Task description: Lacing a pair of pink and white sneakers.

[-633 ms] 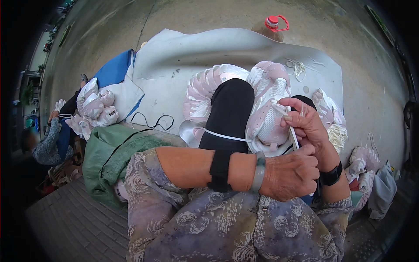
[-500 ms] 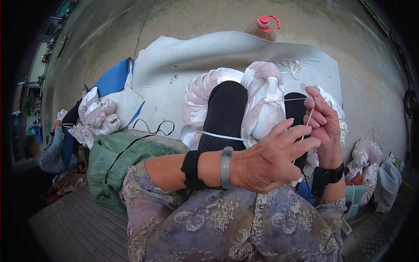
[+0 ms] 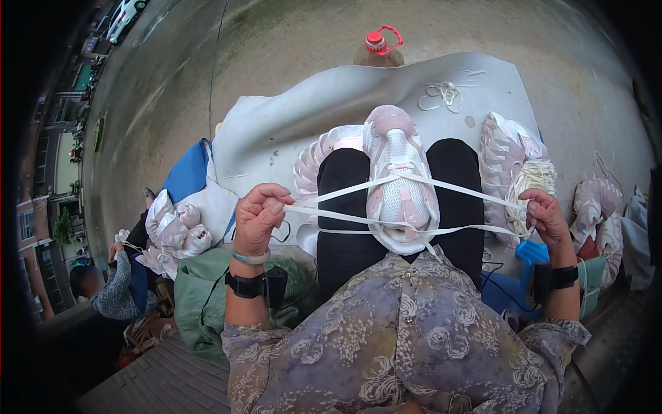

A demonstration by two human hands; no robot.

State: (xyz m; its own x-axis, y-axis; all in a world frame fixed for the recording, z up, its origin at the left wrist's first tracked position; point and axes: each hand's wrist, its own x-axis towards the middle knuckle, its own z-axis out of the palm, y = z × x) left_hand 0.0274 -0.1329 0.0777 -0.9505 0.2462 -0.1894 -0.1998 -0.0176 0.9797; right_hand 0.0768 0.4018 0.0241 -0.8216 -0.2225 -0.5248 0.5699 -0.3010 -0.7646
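Note:
A pink and white sneaker [image 3: 394,131] rests between my thighs, toe pointing away from me. White shoelace [image 3: 476,192] is threaded through its top eyelets, and its two ends stretch out to either side, looping back across the shoe's opening. My left hand [image 3: 260,212], well to the left of the sneaker, pinches one length of the lace. Out to the right, my right hand [image 3: 545,214] has the other length between thumb and fingers. Both lengths look taut and nearly level.
Rows of similar shoes stand on a pale sheet [image 3: 276,131] left [image 3: 314,165] and right [image 3: 500,148] of my legs. Bundled laces [image 3: 532,185] lie by my right hand, loose ones [image 3: 441,96] farther off. A red-capped jug [image 3: 377,52], a green sack [image 3: 200,290] and a seated person [image 3: 123,297] surround me.
My hands, together at the right of the sneaker before, are now spread wide, the left one having swung far left. The lace is drawn out on both sides.

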